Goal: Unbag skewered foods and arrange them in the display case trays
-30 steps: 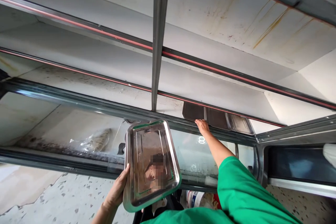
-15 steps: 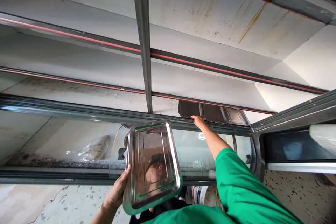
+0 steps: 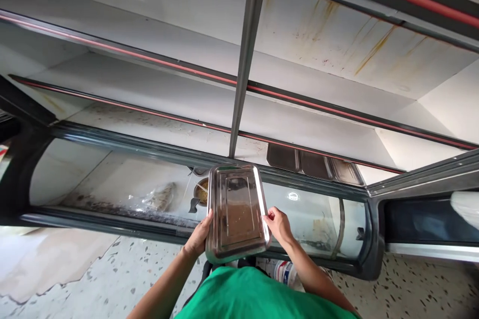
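A shiny rectangular metal tray (image 3: pixel 239 209) is held up in front of my body, its ridged face toward me. My left hand (image 3: pixel 201 234) grips its left edge, with the fingers hidden behind the metal. On the opposite edge, my right hand (image 3: pixel 277 224) pinches the rim between thumb and curled fingers. Beyond the tray, several more metal trays lie side by side on the low shelf of the display case, among them a dark tray (image 3: pixel 283 157) and a lighter tray (image 3: pixel 347 171) at the right end.
The glass-fronted case has shelves with red-striped edges (image 3: pixel 318 108) and a dark upright post (image 3: pixel 249 55). Behind the curved lower glass are a clear plastic bag (image 3: pixel 162 197) and a bowl (image 3: pixel 202 192) with yellowish contents. A white bucket (image 3: pixel 286 273) stands on the speckled floor (image 3: pixel 112 264).
My right hand has come back from the shelf with the trays to the right edge of the held tray. The view has shifted left, and the held tray appears farther from me.
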Demonstrator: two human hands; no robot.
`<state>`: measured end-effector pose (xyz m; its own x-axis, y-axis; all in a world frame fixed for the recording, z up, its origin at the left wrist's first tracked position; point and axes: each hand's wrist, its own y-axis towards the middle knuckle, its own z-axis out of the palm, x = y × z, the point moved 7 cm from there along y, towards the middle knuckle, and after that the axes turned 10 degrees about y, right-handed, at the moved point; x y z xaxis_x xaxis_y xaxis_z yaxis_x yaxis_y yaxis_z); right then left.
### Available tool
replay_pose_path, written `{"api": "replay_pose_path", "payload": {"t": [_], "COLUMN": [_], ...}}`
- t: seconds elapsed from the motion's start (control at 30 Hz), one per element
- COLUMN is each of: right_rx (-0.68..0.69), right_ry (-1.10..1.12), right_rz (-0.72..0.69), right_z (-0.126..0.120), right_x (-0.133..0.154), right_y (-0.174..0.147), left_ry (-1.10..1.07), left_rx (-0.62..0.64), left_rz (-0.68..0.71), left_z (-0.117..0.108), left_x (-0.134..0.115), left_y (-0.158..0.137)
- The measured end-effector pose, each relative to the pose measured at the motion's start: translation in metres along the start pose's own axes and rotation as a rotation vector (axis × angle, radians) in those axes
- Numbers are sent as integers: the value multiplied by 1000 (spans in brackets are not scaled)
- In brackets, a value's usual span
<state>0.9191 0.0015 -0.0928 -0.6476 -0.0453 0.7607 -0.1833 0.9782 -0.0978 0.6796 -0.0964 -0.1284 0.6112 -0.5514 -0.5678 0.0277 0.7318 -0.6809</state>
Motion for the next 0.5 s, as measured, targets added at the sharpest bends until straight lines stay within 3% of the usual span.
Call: {"api": "replay_pose_path", "payload": {"t": [0.1, 0.27, 0.4, 0.5], "right_rx": [-39, 20, -34, -157], "right_ry": [-62, 244, 535, 672], "right_rz": [6, -43, 114, 201], "right_z": [-9, -26, -41, -57], "right_x": [8, 22, -8, -38], "right_y": [7, 15, 28, 64], "left_ry": [-2, -58, -109, -170], "left_rx": [-12, -73, -18, 11], "left_rz": [-6, -4, -35, -49], "left_z": [2, -8, -17, -23], "left_x": [2, 6, 4, 2], "left_y": [3, 10, 9, 4]}}
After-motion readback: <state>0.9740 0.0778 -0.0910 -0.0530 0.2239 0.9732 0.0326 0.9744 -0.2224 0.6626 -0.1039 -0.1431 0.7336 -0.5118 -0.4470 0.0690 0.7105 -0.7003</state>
